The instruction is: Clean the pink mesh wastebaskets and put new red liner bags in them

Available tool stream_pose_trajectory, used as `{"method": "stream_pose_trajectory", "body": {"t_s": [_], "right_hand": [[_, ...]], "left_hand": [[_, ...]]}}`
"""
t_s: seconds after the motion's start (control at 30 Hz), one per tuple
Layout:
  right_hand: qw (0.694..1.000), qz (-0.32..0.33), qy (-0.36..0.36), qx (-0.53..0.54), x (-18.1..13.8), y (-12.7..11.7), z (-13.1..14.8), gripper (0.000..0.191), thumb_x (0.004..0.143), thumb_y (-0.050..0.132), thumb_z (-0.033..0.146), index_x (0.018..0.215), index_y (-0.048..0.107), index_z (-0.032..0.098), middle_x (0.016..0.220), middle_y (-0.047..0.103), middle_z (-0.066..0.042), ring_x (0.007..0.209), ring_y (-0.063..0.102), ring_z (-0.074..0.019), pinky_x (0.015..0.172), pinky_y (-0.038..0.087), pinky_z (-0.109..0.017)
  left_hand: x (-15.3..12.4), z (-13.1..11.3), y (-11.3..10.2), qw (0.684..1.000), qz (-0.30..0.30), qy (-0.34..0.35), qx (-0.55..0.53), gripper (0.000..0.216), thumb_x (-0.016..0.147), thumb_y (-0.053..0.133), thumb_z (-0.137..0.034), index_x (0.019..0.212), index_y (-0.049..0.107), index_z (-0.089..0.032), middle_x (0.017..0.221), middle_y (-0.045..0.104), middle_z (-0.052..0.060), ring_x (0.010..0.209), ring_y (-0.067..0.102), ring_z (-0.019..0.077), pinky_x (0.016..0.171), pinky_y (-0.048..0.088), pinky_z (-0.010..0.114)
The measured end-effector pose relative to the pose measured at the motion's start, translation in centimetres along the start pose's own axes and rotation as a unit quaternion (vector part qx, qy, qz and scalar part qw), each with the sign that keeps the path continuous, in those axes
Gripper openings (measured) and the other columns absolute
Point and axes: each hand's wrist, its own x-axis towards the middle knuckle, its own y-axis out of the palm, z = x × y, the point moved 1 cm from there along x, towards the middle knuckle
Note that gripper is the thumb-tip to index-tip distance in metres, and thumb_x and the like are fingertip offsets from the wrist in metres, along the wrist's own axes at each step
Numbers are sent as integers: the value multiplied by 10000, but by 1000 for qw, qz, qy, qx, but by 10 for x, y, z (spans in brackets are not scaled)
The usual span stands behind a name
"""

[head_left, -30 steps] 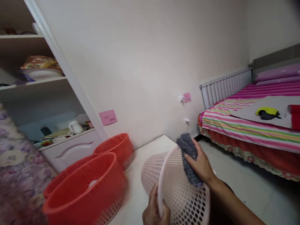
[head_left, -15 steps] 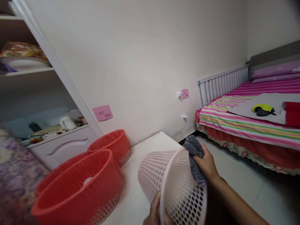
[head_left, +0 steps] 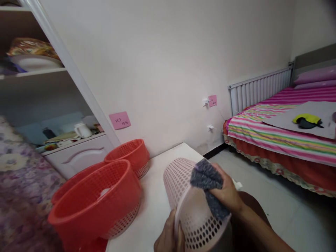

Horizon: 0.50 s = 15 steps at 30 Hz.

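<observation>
A pale pink perforated plastic basket [head_left: 176, 178] lies tipped on its side on the white table [head_left: 151, 203], its mouth toward me. My left hand [head_left: 170, 233] grips the rim at the lower left, thumb inside and fingers outside. In my right hand [head_left: 228, 190] is a dark grey cloth [head_left: 206, 176], bunched over the upper right of the rim, with one end hanging down into the mouth. Part of the far rim is hidden behind the cloth and that hand.
Several red-and-white perforated baskets [head_left: 96, 201] stand at the left of the table. Behind them is a shelf cabinet [head_left: 84, 150]; a floral cloth [head_left: 23, 196] hangs at far left. To the right is a bed [head_left: 278, 140] with a yellow-and-black item [head_left: 307, 119].
My right hand has moved the cloth leftward along the basket's rim, toward the top. My left hand still holds the rim. The view has shifted slightly left.
</observation>
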Motion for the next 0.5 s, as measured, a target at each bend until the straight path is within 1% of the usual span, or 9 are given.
{"method": "stream_pose_trajectory", "body": {"t_s": [0.07,0.13,0.2,0.3,0.33,0.4,0.43,0.47,0.5], "right_hand": [[994,65,-87,-31,-12,20,13,643,584,564,52,1201,594,228,1175,647,-68,1122,608,-255,996,488,-370],[982,114,-146,-40,-22,36,23,716,574,550,45,1266,555,231,1216,615,-84,1138,599,-253,990,500,-363],[977,124,-164,-53,-28,42,25,753,586,536,44,1313,517,236,1230,604,-88,1129,606,-245,973,512,-357],[981,93,-156,-75,-30,30,11,758,553,508,60,1290,539,234,1235,624,-76,1172,589,-264,1027,480,-394],[986,67,-131,-80,-30,21,1,743,547,505,75,1272,559,232,1243,631,-73,1188,580,-277,1051,460,-416],[996,-18,-27,-79,-33,1,-26,646,579,535,125,1214,600,222,1230,655,-74,1173,590,-301,1054,449,-447],[993,-77,61,-66,-36,-9,-41,585,622,564,161,1203,600,211,1199,675,-80,1122,619,-301,1019,473,-443],[981,-124,143,-42,-40,-17,-56,514,638,617,224,1152,614,194,1126,704,-87,1042,650,-309,953,511,-439],[967,-151,206,-2,-44,-23,-70,451,633,652,267,1074,632,179,1036,726,-87,956,670,-308,878,539,-427]], "left_hand": [[18,-4,-9,993,52,102,19,260,896,532,-206,1120,664,-209,1030,770,82,898,746,209,743,575,258],[33,-7,-15,984,91,153,26,195,896,520,-165,1002,675,-218,886,759,55,798,738,182,690,564,230],[41,-9,-18,981,103,163,19,202,902,506,-141,999,665,-219,827,742,32,752,729,164,670,557,212],[41,-12,-16,975,111,192,30,316,910,500,-123,1203,595,-192,998,763,58,884,741,161,755,562,199],[38,-12,-15,971,115,208,38,350,907,506,-117,1243,573,-187,1054,761,64,931,738,160,791,559,195],[33,-12,-14,967,115,222,46,367,900,517,-115,1255,566,-192,1087,760,55,970,733,158,847,549,193],[30,-10,-14,970,105,213,45,353,899,519,-121,1238,578,-200,1071,763,44,961,735,157,858,547,195],[28,-8,-15,976,90,193,43,330,900,522,-134,1213,594,-209,1055,766,34,951,737,157,866,547,199],[25,-5,-16,982,76,171,39,306,900,526,-149,1185,612,-218,1042,768,26,939,740,159,862,550,203]]}}
